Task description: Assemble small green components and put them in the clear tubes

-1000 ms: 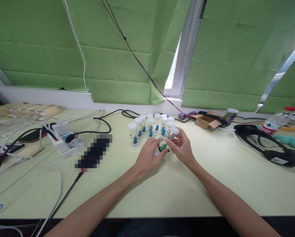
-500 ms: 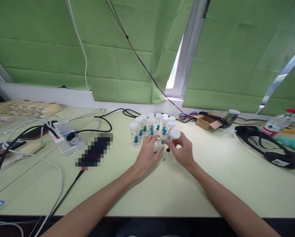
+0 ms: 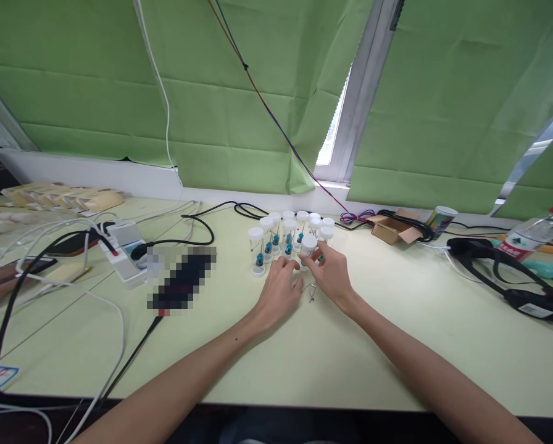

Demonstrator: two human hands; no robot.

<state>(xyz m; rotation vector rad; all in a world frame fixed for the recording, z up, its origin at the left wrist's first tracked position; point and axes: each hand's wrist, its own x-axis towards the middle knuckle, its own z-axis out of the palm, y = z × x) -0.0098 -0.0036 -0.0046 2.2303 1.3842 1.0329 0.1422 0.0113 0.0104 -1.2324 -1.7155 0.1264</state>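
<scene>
Several clear vials with white caps stand in a cluster on the table, most with small blue pieces and thin wires inside; one vial stands at the left front. My right hand pinches a white-capped vial, now upright at the front of the cluster. To its left rests my left hand, fingers bent and thumb apart, beside the vials with nothing seen in it. A small bent metal piece lies on the table between both hands.
A power strip and tangled cables lie left. Farther right are a small cardboard box, a printed can, a black headset and a red-capped bottle. Another person's hand is at the far left edge.
My right hand has moved left and turned the tilted vial upright at the cluster's front. My left hand has stayed nearly in place. The whole view has shifted slightly.
</scene>
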